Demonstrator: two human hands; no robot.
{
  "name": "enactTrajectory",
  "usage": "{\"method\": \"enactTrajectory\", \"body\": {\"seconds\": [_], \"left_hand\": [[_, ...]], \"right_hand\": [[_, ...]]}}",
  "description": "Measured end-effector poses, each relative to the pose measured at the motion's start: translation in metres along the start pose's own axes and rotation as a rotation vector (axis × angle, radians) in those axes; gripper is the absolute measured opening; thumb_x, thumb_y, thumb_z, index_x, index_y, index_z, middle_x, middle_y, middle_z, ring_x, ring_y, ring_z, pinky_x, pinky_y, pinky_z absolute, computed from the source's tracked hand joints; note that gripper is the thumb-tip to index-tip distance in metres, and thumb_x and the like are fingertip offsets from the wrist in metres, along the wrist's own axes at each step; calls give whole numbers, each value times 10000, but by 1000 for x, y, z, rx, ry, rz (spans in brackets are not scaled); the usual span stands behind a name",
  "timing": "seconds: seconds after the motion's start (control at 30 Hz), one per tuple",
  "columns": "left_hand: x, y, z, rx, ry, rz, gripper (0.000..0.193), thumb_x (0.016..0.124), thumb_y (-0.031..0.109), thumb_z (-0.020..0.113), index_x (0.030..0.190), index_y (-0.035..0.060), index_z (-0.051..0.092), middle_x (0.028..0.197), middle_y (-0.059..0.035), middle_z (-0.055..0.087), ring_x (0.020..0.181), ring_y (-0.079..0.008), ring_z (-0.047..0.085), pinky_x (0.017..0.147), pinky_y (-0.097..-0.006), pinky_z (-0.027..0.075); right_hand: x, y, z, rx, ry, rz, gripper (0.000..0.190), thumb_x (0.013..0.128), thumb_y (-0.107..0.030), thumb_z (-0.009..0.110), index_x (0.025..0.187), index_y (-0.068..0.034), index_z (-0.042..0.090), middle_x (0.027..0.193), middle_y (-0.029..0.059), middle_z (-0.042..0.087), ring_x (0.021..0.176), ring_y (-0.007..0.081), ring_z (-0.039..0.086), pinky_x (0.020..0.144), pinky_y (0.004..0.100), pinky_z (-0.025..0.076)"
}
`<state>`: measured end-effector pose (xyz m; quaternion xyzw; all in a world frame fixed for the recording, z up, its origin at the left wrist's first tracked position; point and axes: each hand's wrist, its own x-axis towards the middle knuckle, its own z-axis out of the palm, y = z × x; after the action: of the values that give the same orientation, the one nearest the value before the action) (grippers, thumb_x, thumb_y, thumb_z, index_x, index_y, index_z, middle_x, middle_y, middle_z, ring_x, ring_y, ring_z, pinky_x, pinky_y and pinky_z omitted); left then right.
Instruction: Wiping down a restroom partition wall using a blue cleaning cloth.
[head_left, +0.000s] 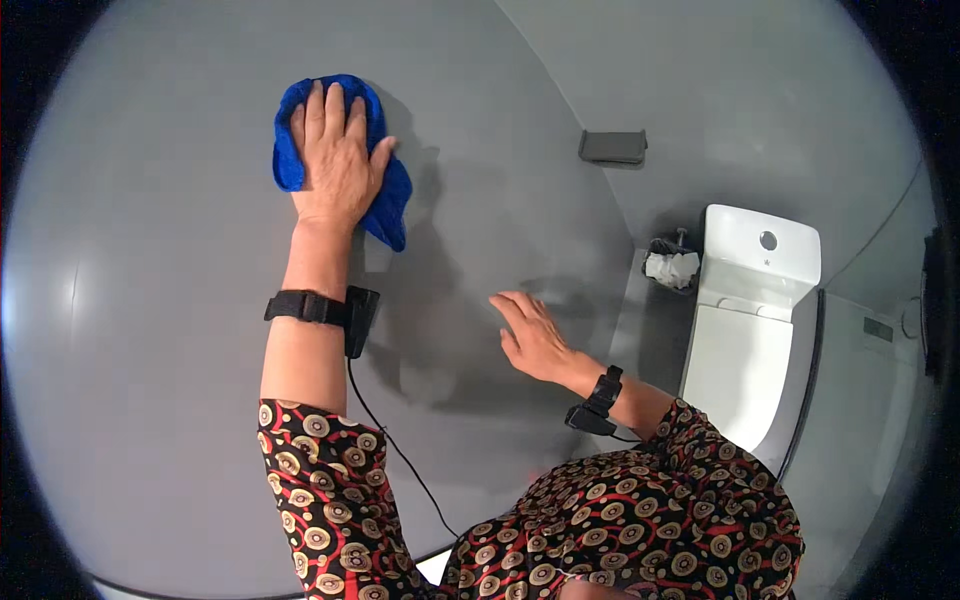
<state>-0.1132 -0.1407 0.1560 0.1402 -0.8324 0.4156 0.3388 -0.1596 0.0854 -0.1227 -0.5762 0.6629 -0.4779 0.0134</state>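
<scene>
With its fingers spread flat, my left hand (334, 157) presses a blue cloth (390, 202) against the smooth grey wall (187, 315). The cloth shows around the fingers and hangs past the thumb side, and one edge folds over by the little finger. Lower down and to the right, my right hand (536, 337) holds nothing. Its thumb stands apart from the loosely extended fingers. It is in front of the same wall; whether it touches the surface I cannot tell. Each forearm wears a black strap with a small black device and a cable.
A white toilet (739, 367) with its lid down stands at the right. Beside its tank is a small waste bin (671, 266) with a dark liner and white paper. A grey box-like holder (613, 148) is mounted near the wall corner. A glass panel (862, 390) rises at far right.
</scene>
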Motion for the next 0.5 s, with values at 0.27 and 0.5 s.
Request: {"method": "enactTrajectory", "body": {"seconds": [0.27, 0.5], "left_hand": [[-50, 18, 0, -42, -310, 58, 674, 858, 403, 707, 1410, 40, 569, 1556, -171, 417, 1496, -337, 300, 1253, -493, 185], [-107, 62, 19, 8, -539, 142, 651, 889, 427, 664, 1428, 72, 575, 1585, -155, 395, 1508, -353, 274, 1256, -500, 186]], "right_hand": [[-32, -17, 14, 42, -73, 69, 516, 904, -43, 588, 1402, 16, 470, 1332, 207, 494, 1185, 405, 532, 1013, 501, 448], [-62, -21, 9, 28, -88, 63, 485, 916, -64, 590, 1380, 46, 496, 1275, 223, 537, 1156, 410, 548, 1022, 516, 441]]}}
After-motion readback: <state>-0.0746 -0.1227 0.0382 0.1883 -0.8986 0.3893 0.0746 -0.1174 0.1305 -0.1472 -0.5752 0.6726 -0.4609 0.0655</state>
